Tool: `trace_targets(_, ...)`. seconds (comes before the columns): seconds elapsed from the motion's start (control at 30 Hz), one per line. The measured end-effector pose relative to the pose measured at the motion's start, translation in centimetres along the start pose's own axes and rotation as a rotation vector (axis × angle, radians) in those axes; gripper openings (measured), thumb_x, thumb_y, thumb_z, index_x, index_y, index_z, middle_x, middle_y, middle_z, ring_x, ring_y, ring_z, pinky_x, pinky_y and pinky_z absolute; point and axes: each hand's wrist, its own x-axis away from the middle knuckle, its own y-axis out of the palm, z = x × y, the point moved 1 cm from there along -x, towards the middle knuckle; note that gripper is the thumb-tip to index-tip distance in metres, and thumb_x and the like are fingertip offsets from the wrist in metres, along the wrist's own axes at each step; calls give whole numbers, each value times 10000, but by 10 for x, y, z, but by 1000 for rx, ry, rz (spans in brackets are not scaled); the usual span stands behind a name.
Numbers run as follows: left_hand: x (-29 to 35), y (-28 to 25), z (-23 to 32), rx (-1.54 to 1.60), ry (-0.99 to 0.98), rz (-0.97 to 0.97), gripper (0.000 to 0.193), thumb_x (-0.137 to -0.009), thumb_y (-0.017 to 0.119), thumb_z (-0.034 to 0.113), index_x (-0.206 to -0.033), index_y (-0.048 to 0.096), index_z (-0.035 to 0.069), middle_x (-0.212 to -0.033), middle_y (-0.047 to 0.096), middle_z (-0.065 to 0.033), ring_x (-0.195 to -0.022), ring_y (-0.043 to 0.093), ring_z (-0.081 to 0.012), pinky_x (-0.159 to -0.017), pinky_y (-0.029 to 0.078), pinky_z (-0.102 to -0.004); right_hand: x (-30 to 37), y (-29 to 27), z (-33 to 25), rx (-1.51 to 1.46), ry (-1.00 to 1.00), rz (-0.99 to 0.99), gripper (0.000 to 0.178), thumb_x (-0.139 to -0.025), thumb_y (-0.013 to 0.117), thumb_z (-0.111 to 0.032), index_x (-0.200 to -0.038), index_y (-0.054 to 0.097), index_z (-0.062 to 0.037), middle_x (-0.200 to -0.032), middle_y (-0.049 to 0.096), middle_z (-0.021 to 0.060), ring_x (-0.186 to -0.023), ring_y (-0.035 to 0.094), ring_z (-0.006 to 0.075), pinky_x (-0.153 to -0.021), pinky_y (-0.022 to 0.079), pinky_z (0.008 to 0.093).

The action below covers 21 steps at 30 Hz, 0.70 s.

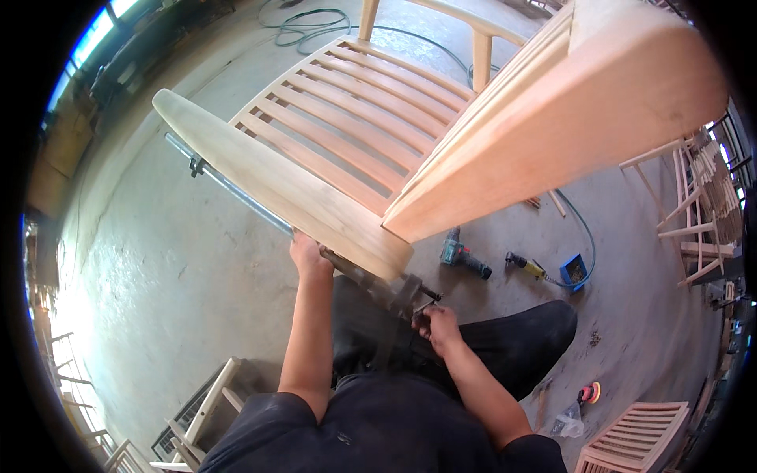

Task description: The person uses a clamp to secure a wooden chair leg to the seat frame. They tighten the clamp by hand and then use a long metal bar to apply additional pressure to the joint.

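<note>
A pale wooden armchair (339, 102) with a slatted seat stands in front of me, its tall back (568, 126) rising at the right. Along the outer side of its near arm (284, 185) runs a long metal bar clamp (240, 197), with a small dark jaw at the far end. My left hand (310, 254) is wrapped round the clamp's bar under the arm, its fingertips partly hidden by the wood. At the clamp's near end, my right hand (439, 327) is closed on the screw handle beside the dark clamp head (402, 296).
On the concrete floor to the right lie a cordless drill (464, 256), a yellow-and-black air tool (527, 266) and a blue box (576, 270). A sander (590, 392) lies near another slatted piece (635, 435). Stacked chair frames (694, 213) stand far right; a green hose (315, 24) coils at the back.
</note>
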Motion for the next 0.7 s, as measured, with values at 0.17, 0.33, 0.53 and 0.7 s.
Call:
trace_targets(0.17, 1, -5, 4, -57, 25, 14, 372, -1058, 509, 428, -919, 531, 83, -627, 435, 47, -446, 361, -68, -393, 307, -257, 83, 15, -49, -196, 60, -166, 144, -979, 589, -139, -954, 621, -1, -835, 633, 100, -666, 595, 166, -495, 402, 263)
trace_targets(0.33, -12, -15, 2, -41, 30, 67, 370, -1044, 538, 441, -940, 495, 88, -613, 407, 38, -450, 364, -80, -391, 310, -266, 77, 9, -87, 20, -261, -109, 237, -995, 643, -218, -881, 596, -16, -777, 617, 67, -593, 565, 122, -479, 377, 236)
trace_targets(0.53, -2, -8, 1, -44, -19, 73, 411, -1008, 586, 493, -1017, 467, 101, -604, 392, 32, -443, 366, -89, -384, 315, -275, 2, -10, -97, 64, -464, 178, 286, -972, 701, -294, -848, 576, -69, -658, 553, -2, -476, 502, 97, -429, 346, 233)
trace_targets(0.7, 0, -1, 0, -29, -17, 109, 413, -1001, 594, 499, -1005, 456, 110, -600, 397, 29, -430, 365, -93, -381, 326, -275, -75, -26, -53, -214, -268, 169, 168, -952, 710, -238, -917, 615, -104, -760, 622, 14, -577, 575, 130, -480, 407, 276)
